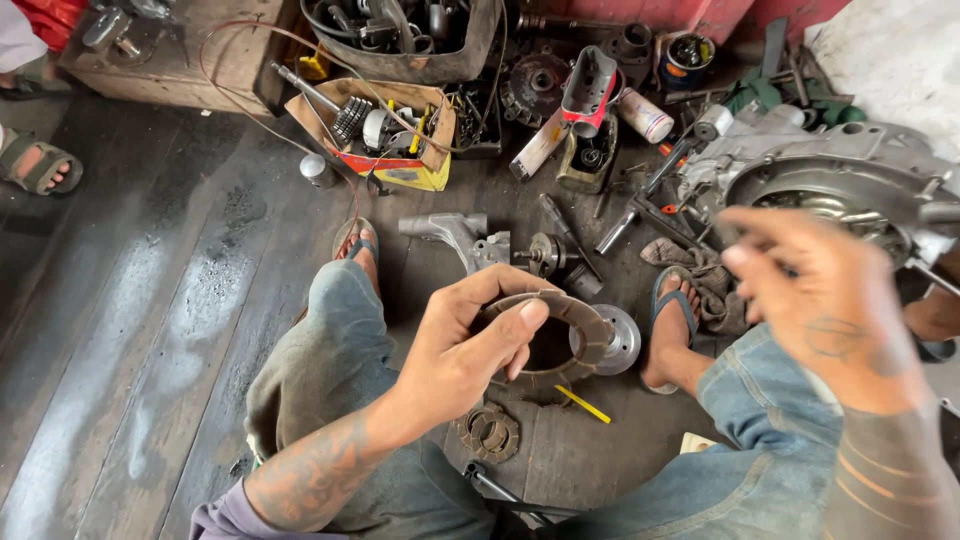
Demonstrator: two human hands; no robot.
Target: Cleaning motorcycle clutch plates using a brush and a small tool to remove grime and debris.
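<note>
Holding one friction ring over the floor

Left hand grips one brown ring, thumb over its near rim, fingers curled beneath. Right hand hangs blurred, fingers loosely spread, well apart. One ring stack lies below; one engine case sits right.

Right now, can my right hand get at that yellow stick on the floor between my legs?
Probably yes. The right hand is raised, blurred, and seems to hold nothing. The yellow stick lies bare on the floor between the knees. The left hand, holding the friction ring, hovers just above it but does not cover it.
</note>
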